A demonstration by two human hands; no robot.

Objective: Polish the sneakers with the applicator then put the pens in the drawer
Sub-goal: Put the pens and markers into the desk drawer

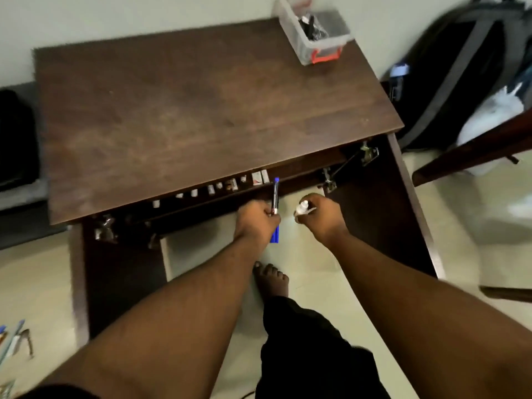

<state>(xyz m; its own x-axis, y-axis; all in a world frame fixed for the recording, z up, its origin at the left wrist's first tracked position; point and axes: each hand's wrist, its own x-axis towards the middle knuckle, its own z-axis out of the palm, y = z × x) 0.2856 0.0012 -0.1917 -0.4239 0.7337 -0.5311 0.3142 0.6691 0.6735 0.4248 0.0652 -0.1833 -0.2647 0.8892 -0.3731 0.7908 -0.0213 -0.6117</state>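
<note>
Dark matt wood desk, clear plastic box, blue plastic pen

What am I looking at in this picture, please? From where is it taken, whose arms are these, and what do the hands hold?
There is no machine here. A person wears a wide-angle camera on the head, so the one picture looks forward and down along that person's own two bare arms.

The left hand grips blue pens. The right hand holds a small white bottle; what it contains cannot be told.

Both hands are at the front of a brown desk, where a drawer stands open a little. A row of small items shows in the gap, too blurred to name.

On the desk's far right corner stands a clear box with a red latch. A backpack lies on the floor to the right, and more pens lie at the lower left. The picture is blurred.
</note>
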